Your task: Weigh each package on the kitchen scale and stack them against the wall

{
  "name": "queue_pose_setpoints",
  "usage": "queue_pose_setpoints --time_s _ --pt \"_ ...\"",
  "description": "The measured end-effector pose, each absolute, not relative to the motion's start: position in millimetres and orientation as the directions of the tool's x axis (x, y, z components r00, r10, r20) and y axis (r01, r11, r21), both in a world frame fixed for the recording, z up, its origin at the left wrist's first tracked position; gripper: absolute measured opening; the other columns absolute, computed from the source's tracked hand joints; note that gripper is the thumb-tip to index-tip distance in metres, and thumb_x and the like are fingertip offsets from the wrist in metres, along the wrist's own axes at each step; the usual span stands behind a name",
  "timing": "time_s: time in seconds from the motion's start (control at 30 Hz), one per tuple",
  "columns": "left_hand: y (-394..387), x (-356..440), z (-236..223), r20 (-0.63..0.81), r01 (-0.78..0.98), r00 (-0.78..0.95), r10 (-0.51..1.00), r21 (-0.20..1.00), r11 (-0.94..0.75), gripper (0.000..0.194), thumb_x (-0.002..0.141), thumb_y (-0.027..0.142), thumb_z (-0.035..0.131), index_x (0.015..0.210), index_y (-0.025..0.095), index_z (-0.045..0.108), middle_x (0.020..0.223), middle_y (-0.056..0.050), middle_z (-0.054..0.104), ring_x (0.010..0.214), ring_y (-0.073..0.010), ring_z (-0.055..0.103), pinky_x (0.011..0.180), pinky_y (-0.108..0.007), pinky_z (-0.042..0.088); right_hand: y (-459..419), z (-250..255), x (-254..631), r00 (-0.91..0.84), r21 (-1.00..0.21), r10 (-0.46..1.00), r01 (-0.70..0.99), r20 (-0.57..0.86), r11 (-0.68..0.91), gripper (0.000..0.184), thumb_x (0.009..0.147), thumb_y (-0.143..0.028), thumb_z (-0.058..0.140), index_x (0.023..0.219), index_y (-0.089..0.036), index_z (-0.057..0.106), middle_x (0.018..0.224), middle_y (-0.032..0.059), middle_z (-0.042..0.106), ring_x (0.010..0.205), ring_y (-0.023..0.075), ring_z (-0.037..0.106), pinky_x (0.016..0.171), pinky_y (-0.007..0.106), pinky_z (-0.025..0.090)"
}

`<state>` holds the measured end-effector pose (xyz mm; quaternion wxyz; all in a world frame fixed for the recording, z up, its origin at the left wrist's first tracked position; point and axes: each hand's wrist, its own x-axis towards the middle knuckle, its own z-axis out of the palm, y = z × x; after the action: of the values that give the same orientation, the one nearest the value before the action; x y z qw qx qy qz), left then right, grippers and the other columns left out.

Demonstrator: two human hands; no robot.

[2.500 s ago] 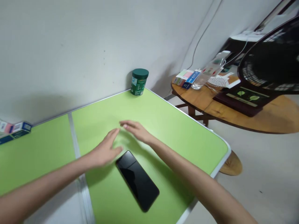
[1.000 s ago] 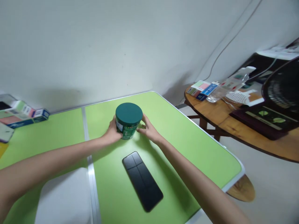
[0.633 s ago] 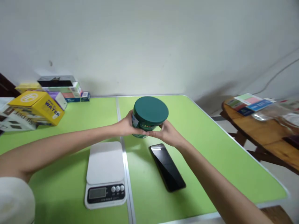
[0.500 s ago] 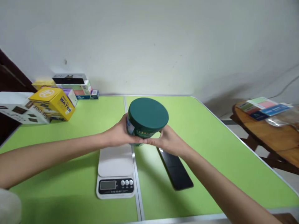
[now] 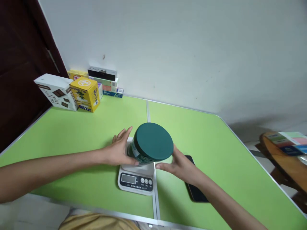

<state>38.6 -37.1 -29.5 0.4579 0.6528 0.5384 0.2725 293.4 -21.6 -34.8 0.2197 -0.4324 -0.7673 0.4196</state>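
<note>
A green tub with a dark green lid [image 5: 153, 142] stands over the plate of a white kitchen scale [image 5: 136, 183] and seems to rest on it, though its base is largely hidden. To the left, my left hand [image 5: 120, 150] is open, fingers spread, its thumb close against the tub's lower side. My right hand [image 5: 178, 164] is on the other side, thumb apart from the tub and fingertips partly hidden behind it. I see no digits on the scale's display. A black phone [image 5: 196, 193] lies flat, partly covered by my right hand and forearm.
At the back left of the green folding table [image 5: 192, 131] stand a white box [image 5: 57, 92], a yellow box [image 5: 85, 94] and stacked slim boxes [image 5: 107, 81]. A wooden side table [image 5: 278, 159] holding small boxes is on the right. A wall runs behind.
My hands reached the tub at the back, gripped it, and brought it left and nearer onto the scale. Both hands have now loosened around it. The view has turned left.
</note>
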Motion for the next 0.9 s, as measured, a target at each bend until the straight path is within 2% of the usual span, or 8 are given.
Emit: queue_pose_setpoints --time_s 0.1,0.2,0.33,0.47,0.63,0.73,0.83,0.9 --pt "-38 19 -31 -0.241 0.508 0.232 0.943 0.856 0.094 0.123 0.046 0.04 0.081 0.146 0.021 0.011 0.153 -0.018 0.011 0.14 -0.0365 0.006 0.11 -0.058 0.01 -19 -40 312 -0.496 -0.807 0.867 0.53 -0.048 0.259 0.096 0.069 -0.044 0.073 0.145 -0.033 0.015 0.15 0.0114 0.026 0.132 0.0337 0.035 0.102 0.055 0.038" --pt "-44 12 -40 -0.23 0.459 0.273 0.934 0.885 0.084 0.119 0.051 0.043 0.079 0.146 0.023 0.011 0.153 -0.016 0.012 0.141 -0.0343 0.009 0.111 -0.056 0.014 -22 -51 310 -0.5 -0.779 0.865 0.554 -0.03 0.293 0.096 0.068 -0.045 0.072 0.145 -0.034 0.016 0.147 0.0113 0.033 0.129 0.0357 0.04 0.097 0.056 0.044" --pt "-52 28 -54 0.005 0.299 0.374 0.928 0.946 -0.125 0.098 0.065 0.044 0.071 0.145 0.021 0.019 0.15 -0.015 0.027 0.138 -0.0318 0.023 0.111 -0.051 0.022 -31 -68 280 -0.459 -0.759 0.887 0.562 0.043 0.328 0.091 0.064 -0.051 0.071 0.142 -0.033 0.028 0.133 0.0113 0.052 0.119 0.0389 0.05 0.085 0.058 0.052" --pt "-48 39 -54 0.173 0.175 0.275 0.946 0.958 -0.227 0.089 0.071 0.042 0.068 0.144 0.016 0.023 0.146 -0.015 0.034 0.135 -0.0289 0.03 0.112 -0.044 0.026 -26 -72 257 -0.376 -0.751 0.92 0.574 0.111 0.326 0.067 0.065 -0.053 0.067 0.128 -0.037 0.05 0.102 0.0089 0.07 0.095 0.0386 0.064 0.075 0.058 0.054" --pt "-28 17 -35 0.26 0.172 0.179 0.949 0.942 -0.29 0.083 0.073 0.041 0.065 0.143 0.019 0.025 0.147 -0.013 0.033 0.136 -0.0281 0.029 0.113 -0.043 0.024 12 -49 218 -0.31 -0.762 0.935 0.559 0.174 0.327 0.052 0.058 -0.052 0.072 0.105 -0.031 0.066 0.085 0.0103 0.072 0.086 0.0394 0.065 0.077 0.059 0.051" --pt "-8 -2 -40 0.199 0.187 -0.01 0.98 0.963 -0.194 0.075 0.08 0.034 0.055 0.144 0.02 0.018 0.153 -0.011 0.019 0.141 -0.0239 0.013 0.116 -0.041 0.013 45 -40 169 -0.285 -0.832 0.938 0.457 0.197 0.314 0.046 0.058 -0.05 0.073 0.096 -0.025 0.066 0.089 0.0108 0.072 0.088 0.0365 0.065 0.079 0.055 0.051" --pt "18 -21 -67 0.007 0.155 -0.263 0.965 0.987 0.035 0.083 0.076 0.022 0.054 0.144 0.017 0.007 0.155 -0.012 0.0 0.142 -0.0217 -0.007 0.116 -0.04 0.001 77 -46 117 -0.205 -0.882 0.945 0.353 0.253 0.313 0.053 0.056 -0.047 0.075 0.099 -0.019 0.061 0.099 0.0131 0.069 0.092 0.0332 0.064 0.081 0.051 0.051" --pt "37 -33 -88 -0.105 0.11 -0.354 0.929 0.982 0.152 0.088 0.071 0.015 0.056 0.143 0.015 0.005 0.155 -0.014 -0.004 0.141 -0.0233 -0.011 0.116 -0.04 -0.001 98 -56 89 -0.176 -0.903 0.948 0.298 0.267 0.31 0.057 0.055 -0.045 0.076 0.101 -0.017 0.057 0.103 0.0145 0.067 0.093 0.0308 0.064 0.082 0.048 0.051"
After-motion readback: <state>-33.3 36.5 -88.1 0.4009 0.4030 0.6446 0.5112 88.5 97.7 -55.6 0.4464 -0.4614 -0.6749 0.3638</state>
